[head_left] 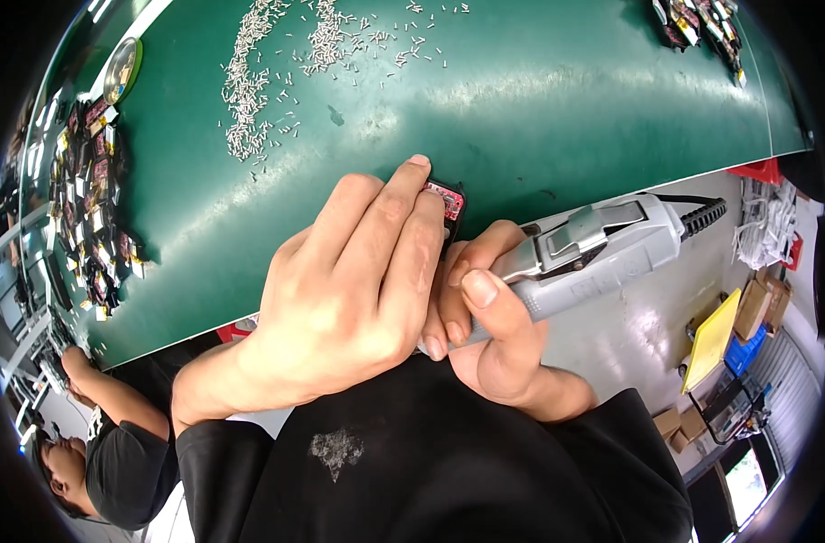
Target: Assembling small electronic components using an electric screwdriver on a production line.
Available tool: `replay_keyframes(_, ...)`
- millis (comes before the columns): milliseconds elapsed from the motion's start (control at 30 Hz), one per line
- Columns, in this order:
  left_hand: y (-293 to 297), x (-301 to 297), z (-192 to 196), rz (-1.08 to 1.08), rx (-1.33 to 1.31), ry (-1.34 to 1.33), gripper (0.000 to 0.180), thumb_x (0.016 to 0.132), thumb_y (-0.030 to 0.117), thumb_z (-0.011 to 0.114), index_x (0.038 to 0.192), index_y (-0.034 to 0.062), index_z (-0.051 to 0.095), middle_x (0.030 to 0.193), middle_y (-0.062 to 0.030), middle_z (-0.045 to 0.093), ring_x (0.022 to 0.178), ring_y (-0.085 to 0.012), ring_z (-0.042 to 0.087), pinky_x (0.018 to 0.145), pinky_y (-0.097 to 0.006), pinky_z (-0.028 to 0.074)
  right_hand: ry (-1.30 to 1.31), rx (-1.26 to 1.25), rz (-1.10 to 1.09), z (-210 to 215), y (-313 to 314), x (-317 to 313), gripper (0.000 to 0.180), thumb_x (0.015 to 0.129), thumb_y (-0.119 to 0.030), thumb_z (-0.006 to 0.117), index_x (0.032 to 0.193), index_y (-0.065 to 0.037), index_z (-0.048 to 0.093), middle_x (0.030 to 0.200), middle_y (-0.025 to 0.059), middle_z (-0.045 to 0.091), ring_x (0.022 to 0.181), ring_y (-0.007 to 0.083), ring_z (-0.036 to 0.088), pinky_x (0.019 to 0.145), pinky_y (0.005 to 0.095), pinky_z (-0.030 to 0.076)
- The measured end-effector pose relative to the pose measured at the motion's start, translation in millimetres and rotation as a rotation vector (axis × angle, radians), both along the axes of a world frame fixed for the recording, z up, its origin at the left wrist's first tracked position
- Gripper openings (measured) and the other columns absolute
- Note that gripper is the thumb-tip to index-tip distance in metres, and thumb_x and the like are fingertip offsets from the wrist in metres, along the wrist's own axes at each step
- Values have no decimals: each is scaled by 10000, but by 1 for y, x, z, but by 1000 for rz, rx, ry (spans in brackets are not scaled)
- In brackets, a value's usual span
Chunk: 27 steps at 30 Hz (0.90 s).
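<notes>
Gripping a small red circuit board [446, 201] in our left hand [353, 281], we are clamping our right hand [485, 326] around a grey power tool [593, 249], hands touching above the green worktop [521, 100].

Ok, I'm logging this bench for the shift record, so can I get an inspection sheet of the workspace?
Surface: green mat, glossy.
Job's things: small black part with red face; grey power screwdriver.
Clutter: scattered small metal pins; piles of dark parts at left and top right.
Hands: left hand covers the small part; right hand grips the screwdriver.
Cables: black cord at the screwdriver's rear.
Surroundings: another person lower left; cardboard boxes on the floor.
</notes>
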<state>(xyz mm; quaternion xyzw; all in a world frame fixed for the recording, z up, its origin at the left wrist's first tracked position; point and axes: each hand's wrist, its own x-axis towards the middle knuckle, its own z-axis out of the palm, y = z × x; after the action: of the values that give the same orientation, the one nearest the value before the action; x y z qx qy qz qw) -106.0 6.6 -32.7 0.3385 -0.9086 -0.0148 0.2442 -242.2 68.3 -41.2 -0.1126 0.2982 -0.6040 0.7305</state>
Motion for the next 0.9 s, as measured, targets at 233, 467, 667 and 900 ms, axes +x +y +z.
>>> replay_keyframes(233, 5, -3, 14, 12, 225, 28, 407, 594, -11, 658, 985, -100, 590, 1029, -249, 615, 701, -294, 592, 577, -335, 502, 48, -59, -6, -6, 0, 5, 51, 899, -6, 487, 888, 7, 439, 655, 83, 500, 523, 151, 507, 507, 303, 473)
replay_keyframes(467, 4, -5, 15, 9, 183, -10, 413, 564, 8, 650, 957, -111, 599, 1002, -248, 614, 688, -287, 591, 559, -332, 499, 74, -46, -27, -3, 0, 4, 56, 903, -16, 489, 877, 7, 446, 662, 89, 508, 529, 158, 515, 521, 304, 477)
replay_keyframes(667, 5, -8, 7, -16, 33, -58, 365, 573, 3, 651, 903, -144, 593, 954, -257, 621, 633, -266, 587, 494, -312, 495, 79, -31, -22, -9, 1, 3, 64, 896, -27, 513, 886, 15, 465, 690, 92, 525, 539, 151, 519, 516, 286, 456)
replay_keyframes(900, 10, -10, 9, 19, 68, -101, 322, 624, -30, 662, 912, -155, 592, 998, -256, 615, 669, -264, 588, 510, -311, 503, 117, -39, -7, -7, -3, -3, 60, 896, -32, 517, 883, 9, 475, 658, 84, 510, 502, 141, 495, 477, 270, 434)
